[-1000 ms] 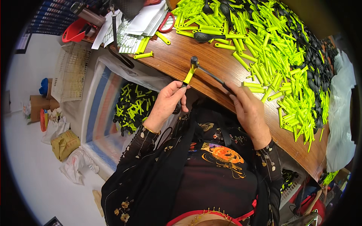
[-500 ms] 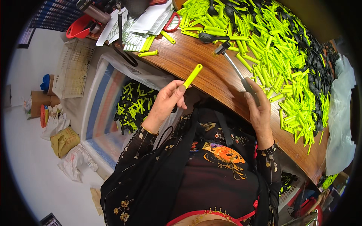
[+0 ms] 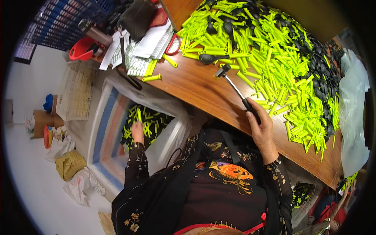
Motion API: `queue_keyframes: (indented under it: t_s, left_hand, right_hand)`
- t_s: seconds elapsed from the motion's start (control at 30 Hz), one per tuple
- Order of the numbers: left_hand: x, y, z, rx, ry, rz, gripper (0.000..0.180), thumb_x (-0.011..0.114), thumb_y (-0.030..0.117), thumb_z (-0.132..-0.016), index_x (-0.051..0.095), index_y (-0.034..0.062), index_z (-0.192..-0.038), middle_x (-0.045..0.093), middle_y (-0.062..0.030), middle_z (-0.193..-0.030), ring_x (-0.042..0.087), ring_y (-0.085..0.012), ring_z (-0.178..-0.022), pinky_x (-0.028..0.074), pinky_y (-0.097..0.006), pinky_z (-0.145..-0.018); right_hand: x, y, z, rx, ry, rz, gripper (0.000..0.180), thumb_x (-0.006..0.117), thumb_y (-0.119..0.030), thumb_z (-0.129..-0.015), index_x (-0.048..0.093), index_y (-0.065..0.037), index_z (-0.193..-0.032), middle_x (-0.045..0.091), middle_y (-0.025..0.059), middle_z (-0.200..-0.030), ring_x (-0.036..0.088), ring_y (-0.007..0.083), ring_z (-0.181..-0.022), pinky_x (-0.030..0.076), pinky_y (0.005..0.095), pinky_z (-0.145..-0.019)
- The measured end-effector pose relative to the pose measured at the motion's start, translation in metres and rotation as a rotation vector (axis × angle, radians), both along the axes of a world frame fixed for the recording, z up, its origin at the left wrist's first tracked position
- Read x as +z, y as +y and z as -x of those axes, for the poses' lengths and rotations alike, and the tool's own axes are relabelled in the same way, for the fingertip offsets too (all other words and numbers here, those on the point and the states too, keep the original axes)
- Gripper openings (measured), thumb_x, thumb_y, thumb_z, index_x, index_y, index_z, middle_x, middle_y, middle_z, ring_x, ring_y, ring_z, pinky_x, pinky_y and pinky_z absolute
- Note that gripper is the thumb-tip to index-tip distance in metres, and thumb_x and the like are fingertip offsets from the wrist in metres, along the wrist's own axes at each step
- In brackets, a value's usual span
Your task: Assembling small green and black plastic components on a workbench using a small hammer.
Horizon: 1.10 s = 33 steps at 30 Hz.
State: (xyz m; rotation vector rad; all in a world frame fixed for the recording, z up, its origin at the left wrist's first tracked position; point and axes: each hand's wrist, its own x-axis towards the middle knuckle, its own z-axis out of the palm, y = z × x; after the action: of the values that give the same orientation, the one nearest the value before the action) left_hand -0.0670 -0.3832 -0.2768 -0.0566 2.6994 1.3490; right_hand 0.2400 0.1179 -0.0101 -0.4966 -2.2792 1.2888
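My left hand (image 3: 137, 132) reaches down into the large striped bag (image 3: 102, 129) on my left. Its fingers are closed round a lime-green handle (image 3: 139, 114) whose upper end sticks out above them; the rest of it is hidden. Beneath that hand lie several green-handled pieces with black parts (image 3: 154, 124). My right hand (image 3: 261, 131) grips a small hammer (image 3: 237, 91) by its dark handle, the metal shaft and black head pointing away from me over the wooden table (image 3: 203, 90). Beyond the hammer spreads a heap of loose lime-green handles (image 3: 270, 70), with black spoon heads (image 3: 319, 88) among them.
At the table's far left are papers (image 3: 154, 43), red-handled scissors (image 3: 173, 44) and a red basin (image 3: 83, 48). Clear plastic sheeting (image 3: 352, 113) hangs at the right end. A pale plastic crate (image 3: 77, 91) stands beyond the bag, with packages (image 3: 69, 163) on the floor.
My left hand has moved left and down from near the table edge into the bag, with the green handle. My right hand still holds the hammer, slightly shifted.
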Motion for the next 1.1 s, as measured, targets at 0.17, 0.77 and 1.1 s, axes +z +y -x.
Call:
queue_keyframes:
  t_s: [0.17,0.77,1.1]
  left_hand:
    - [-0.107,-0.056,-0.024,-0.716,-0.246,1.330,0.031,0.059,0.027,-0.104,0.084,0.0096,-0.107,0.079,-0.0190,-0.108,0.078,-0.0369,-0.101,0.062,-0.050,-0.086]
    - [0.294,0.416,-0.015,-1.061,0.904,-0.136,0.020,0.075,0.009,-0.091,0.073,0.0065,-0.111,0.072,-0.0123,-0.106,0.068,-0.0337,-0.104,0.051,-0.048,-0.089]
    - [0.258,0.468,0.006,-1.136,0.999,0.136,0.023,0.064,0.006,-0.094,0.071,0.0072,-0.115,0.068,-0.0124,-0.103,0.068,-0.0343,-0.097,0.050,-0.049,-0.080]
  right_hand:
    - [-0.001,0.001,0.000,-0.034,0.000,-0.006,0.039,0.068,-0.002,-0.104,0.064,0.000,-0.143,0.072,0.0178,-0.133,0.069,0.0270,-0.123,0.051,0.0354,-0.106]
    - [-0.012,0.003,-0.010,-0.212,0.159,0.391,0.044,0.062,-0.008,-0.110,0.056,0.003,-0.152,0.068,0.0080,-0.136,0.063,0.0120,-0.117,0.050,0.0274,-0.102]
    - [-0.008,0.003,-0.013,-0.252,0.210,0.477,0.045,0.062,-0.008,-0.110,0.055,0.003,-0.153,0.068,0.0075,-0.134,0.063,0.0122,-0.116,0.049,0.0277,-0.102]
